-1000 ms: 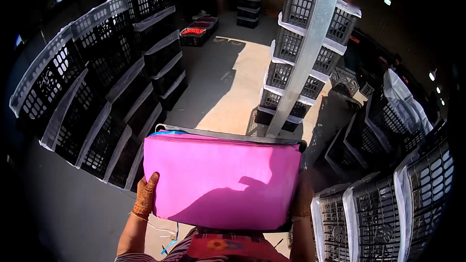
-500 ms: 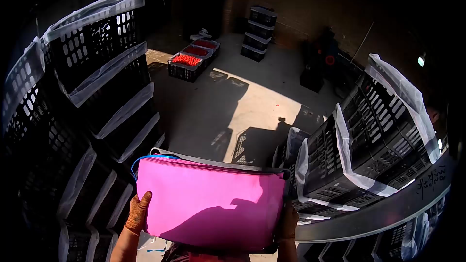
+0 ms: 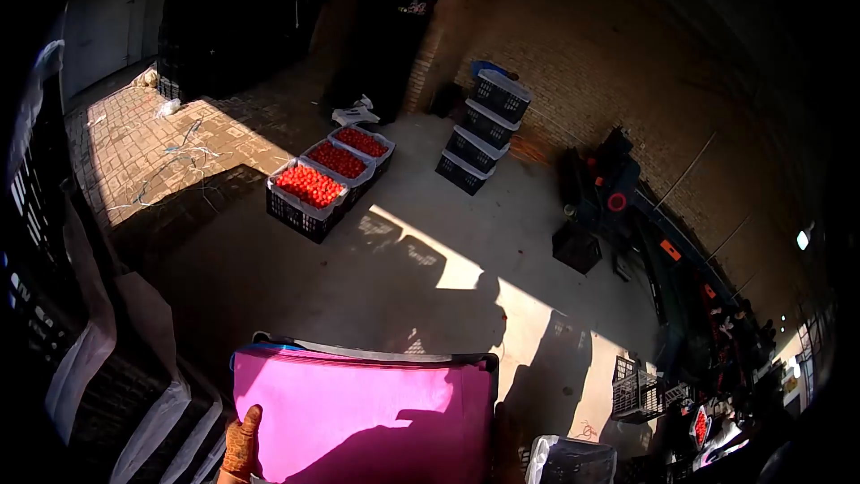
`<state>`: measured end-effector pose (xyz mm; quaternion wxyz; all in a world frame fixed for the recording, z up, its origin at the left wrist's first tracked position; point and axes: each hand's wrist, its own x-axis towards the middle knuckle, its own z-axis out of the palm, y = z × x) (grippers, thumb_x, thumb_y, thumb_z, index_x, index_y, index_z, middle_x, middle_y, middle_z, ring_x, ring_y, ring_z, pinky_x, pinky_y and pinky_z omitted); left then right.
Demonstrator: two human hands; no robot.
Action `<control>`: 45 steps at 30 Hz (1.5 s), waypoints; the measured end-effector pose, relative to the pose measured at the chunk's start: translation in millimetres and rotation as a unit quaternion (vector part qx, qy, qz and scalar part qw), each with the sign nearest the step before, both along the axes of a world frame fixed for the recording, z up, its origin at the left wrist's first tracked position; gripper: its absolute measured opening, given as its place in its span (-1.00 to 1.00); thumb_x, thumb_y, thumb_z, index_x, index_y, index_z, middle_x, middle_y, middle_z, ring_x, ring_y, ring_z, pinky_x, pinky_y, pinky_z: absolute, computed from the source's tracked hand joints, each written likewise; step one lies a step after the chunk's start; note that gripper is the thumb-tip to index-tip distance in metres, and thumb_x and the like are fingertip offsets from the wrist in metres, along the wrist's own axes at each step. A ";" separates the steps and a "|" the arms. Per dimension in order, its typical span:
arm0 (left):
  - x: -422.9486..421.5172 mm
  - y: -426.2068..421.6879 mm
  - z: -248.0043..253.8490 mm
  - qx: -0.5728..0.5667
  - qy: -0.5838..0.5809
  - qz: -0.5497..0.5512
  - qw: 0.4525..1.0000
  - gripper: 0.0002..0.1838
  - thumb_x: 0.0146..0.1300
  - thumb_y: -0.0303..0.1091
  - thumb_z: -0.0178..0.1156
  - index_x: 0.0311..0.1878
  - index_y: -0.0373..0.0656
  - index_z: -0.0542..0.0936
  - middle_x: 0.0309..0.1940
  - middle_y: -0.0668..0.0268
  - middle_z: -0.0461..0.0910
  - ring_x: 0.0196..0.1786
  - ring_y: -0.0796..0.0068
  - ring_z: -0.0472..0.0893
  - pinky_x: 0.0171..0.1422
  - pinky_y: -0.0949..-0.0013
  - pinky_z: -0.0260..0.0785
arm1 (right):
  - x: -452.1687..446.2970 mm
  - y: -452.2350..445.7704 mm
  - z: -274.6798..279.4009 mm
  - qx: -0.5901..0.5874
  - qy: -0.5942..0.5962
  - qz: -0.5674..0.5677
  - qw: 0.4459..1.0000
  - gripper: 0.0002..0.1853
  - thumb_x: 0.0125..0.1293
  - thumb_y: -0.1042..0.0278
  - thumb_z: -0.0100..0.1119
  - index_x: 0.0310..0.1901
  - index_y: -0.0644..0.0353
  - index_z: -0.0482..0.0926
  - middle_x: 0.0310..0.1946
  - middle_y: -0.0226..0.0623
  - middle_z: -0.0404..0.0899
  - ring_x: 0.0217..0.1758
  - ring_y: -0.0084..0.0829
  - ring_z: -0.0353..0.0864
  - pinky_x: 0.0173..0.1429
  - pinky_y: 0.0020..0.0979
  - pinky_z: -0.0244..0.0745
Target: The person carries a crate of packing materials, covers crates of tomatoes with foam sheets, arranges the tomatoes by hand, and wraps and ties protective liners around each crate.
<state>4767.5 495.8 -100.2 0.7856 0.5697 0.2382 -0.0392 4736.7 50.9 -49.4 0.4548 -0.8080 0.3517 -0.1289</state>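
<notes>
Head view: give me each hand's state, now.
Left hand: closed, holding the pink stack by its left edge.
Right hand: deep in shadow; its grip cannot be told.

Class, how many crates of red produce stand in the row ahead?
3: the front crate, nearest the camera; the middle crate behind it; the back crate, farthest away. None looks hidden.

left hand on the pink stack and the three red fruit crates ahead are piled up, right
Not piled: the head view shows the three fruit crates in a row on the floor. The left hand is on the pink stack.
</notes>
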 end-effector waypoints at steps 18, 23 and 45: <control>489.9 161.0 -142.7 0.223 0.143 0.109 0.958 -0.19 0.04 0.38 0.12 -0.07 -0.33 0.58 -0.22 0.04 0.63 -0.15 0.20 0.64 -0.07 0.23 0.43 | 674.1 208.0 -152.6 0.406 0.102 0.153 0.895 -0.33 0.43 -0.13 -0.35 0.15 0.45 0.33 0.02 -0.03 0.45 0.03 -0.16 0.50 0.13 -0.21 0.41; 537.8 257.3 -221.3 0.231 0.267 0.133 0.926 -0.17 0.13 0.38 0.04 -0.02 -0.36 0.55 -0.21 0.01 0.63 -0.14 0.17 0.64 -0.08 0.24 0.43 | 774.9 332.7 -245.4 0.091 0.081 0.327 0.937 -0.41 0.42 -0.10 -0.21 -0.05 0.43 0.46 -0.44 -0.21 0.54 -0.38 -0.36 0.53 -0.20 -0.34 0.48; 449.9 416.4 -545.9 0.307 0.394 0.342 0.796 -0.33 0.32 0.12 0.00 0.15 -0.38 0.39 0.03 0.01 0.50 0.05 0.20 0.50 0.13 0.27 0.34 | 862.2 645.6 -650.6 0.102 0.245 0.470 0.842 -0.43 0.35 -0.13 -0.18 -0.18 0.32 0.56 -0.27 -0.27 0.55 -0.24 -0.47 0.48 -0.12 -0.41 0.39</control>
